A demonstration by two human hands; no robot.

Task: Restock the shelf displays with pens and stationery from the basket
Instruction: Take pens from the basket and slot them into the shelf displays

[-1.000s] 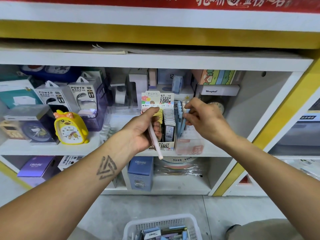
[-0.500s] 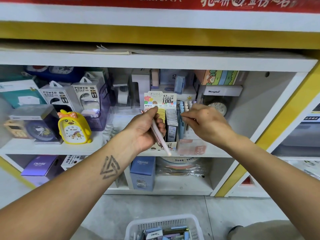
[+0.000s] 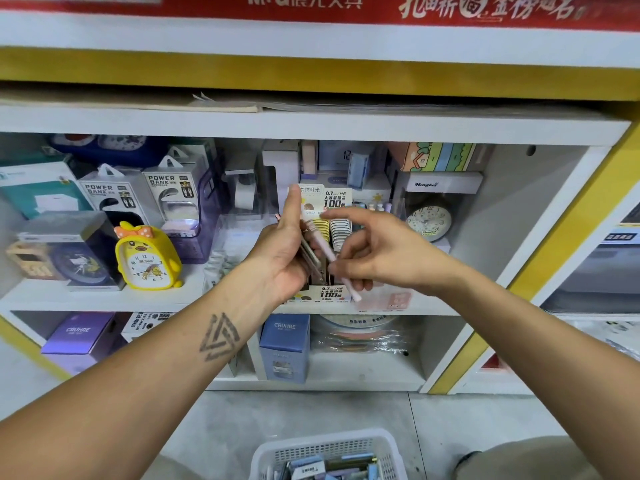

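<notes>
The left hand (image 3: 282,258) grips spare pens; the right hand (image 3: 377,258) pinches a pink pen (image 3: 334,259) (light, stiff, slick), best held mid-barrel.

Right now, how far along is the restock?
Midway, by the look of it. Done: the display box on the shelf already holds rows of lead cases. In hand: the left hand grips a bundle of pens; the right hand pinches a pink pen from it. Left: the basket on the floor still holds stationery.
</notes>
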